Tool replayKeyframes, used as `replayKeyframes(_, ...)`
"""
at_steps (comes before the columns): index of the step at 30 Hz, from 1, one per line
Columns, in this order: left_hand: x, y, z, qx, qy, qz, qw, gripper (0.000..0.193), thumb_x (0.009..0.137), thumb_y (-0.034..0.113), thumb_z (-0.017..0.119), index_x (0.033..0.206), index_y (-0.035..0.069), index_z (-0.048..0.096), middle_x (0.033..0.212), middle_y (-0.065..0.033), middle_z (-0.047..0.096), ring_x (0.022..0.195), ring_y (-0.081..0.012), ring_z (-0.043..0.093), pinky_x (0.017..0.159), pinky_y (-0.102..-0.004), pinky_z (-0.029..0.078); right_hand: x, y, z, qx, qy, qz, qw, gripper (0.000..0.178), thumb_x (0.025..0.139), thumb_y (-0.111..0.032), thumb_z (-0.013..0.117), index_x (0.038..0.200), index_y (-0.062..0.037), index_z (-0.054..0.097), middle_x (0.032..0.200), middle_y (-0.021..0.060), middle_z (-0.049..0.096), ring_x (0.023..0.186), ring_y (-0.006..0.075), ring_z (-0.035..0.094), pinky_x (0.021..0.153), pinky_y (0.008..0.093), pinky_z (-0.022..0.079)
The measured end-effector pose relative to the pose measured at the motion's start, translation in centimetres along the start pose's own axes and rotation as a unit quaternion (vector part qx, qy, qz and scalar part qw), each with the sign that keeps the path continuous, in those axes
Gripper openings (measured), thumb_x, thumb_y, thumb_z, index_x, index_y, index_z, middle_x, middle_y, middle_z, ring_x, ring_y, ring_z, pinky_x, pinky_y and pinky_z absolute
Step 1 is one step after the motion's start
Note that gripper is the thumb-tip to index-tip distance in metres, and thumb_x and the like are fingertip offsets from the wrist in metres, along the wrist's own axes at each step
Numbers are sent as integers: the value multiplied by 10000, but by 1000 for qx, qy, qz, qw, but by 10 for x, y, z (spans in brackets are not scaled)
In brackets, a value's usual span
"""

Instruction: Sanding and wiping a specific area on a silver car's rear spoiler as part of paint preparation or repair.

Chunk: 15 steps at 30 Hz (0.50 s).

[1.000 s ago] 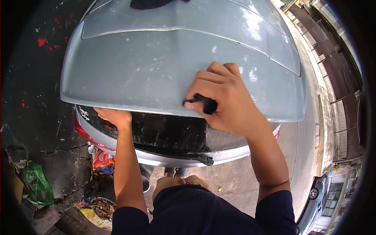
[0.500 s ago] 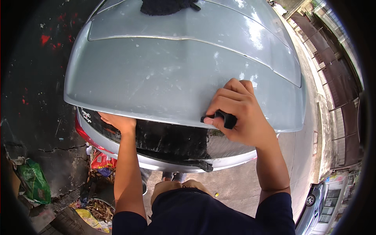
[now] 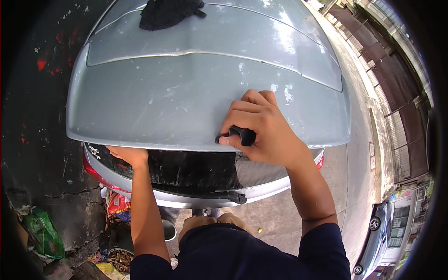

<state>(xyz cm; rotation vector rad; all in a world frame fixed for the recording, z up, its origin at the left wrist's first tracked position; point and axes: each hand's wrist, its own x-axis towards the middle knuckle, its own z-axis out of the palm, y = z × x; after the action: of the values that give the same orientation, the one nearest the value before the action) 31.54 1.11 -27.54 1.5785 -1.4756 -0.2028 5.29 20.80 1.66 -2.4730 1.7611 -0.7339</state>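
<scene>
Over the link I saw the right hand (image 3: pixel 255 125) pinching a small curved black piece (image 3: pixel 246 136) at the rear edge of the silver-grey metal car roof (image 3: pixel 144 102). The left hand (image 3: pixel 131 156) reached under that edge, by the dark glass rear window (image 3: pixel 200 170); partly hidden, whether spread I could not tell. A fuzzy black cloth (image 3: pixel 164 15) lay farther up the roof

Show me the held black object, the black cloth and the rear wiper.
Held black object (image 3: pixel 246 136): head view, its wide end.
Black cloth (image 3: pixel 167 14): head view, its middle.
Rear wiper (image 3: pixel 226 196): head view, near its thick end.
</scene>
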Motion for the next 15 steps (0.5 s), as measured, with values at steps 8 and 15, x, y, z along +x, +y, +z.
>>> replayKeyframes(8, 8, -14, -11, 14, 32, 21, 999, 960, 914, 517, 726, 1613, -26, 355, 1693, -305, 257, 1556, -474, 233, 1240, -604, 178, -106, 30, -66, -56, 58, 205, 976, 204, 776, -163, 914, 824, -119, 721, 854, -10, 672, 874, 219, 556, 921, 391, 357)
replayKeyframes(15, 13, -6, -6, -36, 60, 7, 998, 829, 938, 504, 709, 1536, -23, 480, 1534, -284, 435, 1443, -491, 392, 1187, -613, 288, -24, -31, 30, -37, 158, 68, 984, 206, 782, -112, 867, 890, -155, 696, 862, 7, 601, 863, 240, 573, 883, 392, 378)
